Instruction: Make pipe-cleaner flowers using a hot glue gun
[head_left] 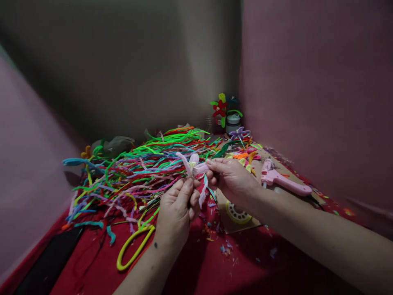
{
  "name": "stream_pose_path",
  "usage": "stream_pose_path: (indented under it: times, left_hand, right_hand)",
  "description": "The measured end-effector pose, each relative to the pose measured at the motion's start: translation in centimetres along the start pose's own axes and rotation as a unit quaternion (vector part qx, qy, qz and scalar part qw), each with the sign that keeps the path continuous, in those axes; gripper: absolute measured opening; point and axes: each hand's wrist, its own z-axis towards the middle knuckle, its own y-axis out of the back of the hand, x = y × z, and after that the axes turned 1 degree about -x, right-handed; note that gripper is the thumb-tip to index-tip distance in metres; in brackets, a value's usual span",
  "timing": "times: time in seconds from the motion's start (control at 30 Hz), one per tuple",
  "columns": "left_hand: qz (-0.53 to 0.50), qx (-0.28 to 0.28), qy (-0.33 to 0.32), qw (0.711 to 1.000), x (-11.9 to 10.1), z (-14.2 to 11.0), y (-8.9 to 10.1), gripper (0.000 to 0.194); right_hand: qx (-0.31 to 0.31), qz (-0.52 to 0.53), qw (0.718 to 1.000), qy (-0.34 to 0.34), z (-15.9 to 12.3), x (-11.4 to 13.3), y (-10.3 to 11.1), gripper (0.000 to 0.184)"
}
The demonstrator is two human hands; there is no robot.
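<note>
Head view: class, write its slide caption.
Left hand and right hand hold a pale flower near pipe cleaners and a glue gun.

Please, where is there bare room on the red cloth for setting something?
Red cloth is mostly bare between black slab and yellow loop, and between the forearms. Crowded: fuzzy stem pile, cardboard under glue gun.

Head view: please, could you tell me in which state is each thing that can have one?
Pale pink flower: petals spread, held by left hand and right hand.
Glue gun: lying on its side; power cannot be told.
Fuzzy stems: loose, heaped.
Yellow loop: lying curved.
White-lidded container: upright, lid on.
</note>
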Motion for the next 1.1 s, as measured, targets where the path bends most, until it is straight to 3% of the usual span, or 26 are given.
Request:
stream_pose_path:
  times: [0.27,0.47,0.7,0.77,0.93,1.1]
  left_hand:
    - [-0.005,0.037,0.014,0.999,-0.6,-0.4,0.1,0.025]
    - [0.021,0.085,0.005,0.996,-1.2,-0.4,0.5,0.020]
    - [0.083,0.102,0.010,0.991,-0.9,-0.6,0.4,0.018]
    - [0.097,0.078,0.002,0.992,-0.8,-0.2,0.5,0.023]
    - [0.150,-0.066,-0.081,0.983,-0.6,0.5,0.5,0.028]
    - [0.170,-0.095,-0.129,0.972,-0.7,-0.3,-0.3,0.019]
  right_hand:
    - [-0.022,0.016,1.000,-0.015,-0.1,0.4,-0.1,0.024]
    - [0.022,-0.004,1.000,0.002,-0.3,0.4,-0.3,0.019]
    - [0.084,-0.026,0.996,0.018,-0.4,0.4,-0.5,0.015]
    - [0.063,-0.011,0.998,0.013,-0.2,0.3,-0.3,0.013]
    - [-0.033,0.042,0.998,0.022,0.4,0.3,0.2,0.008]
    - [-0.068,0.042,0.996,0.030,0.4,0.5,0.0,0.009]
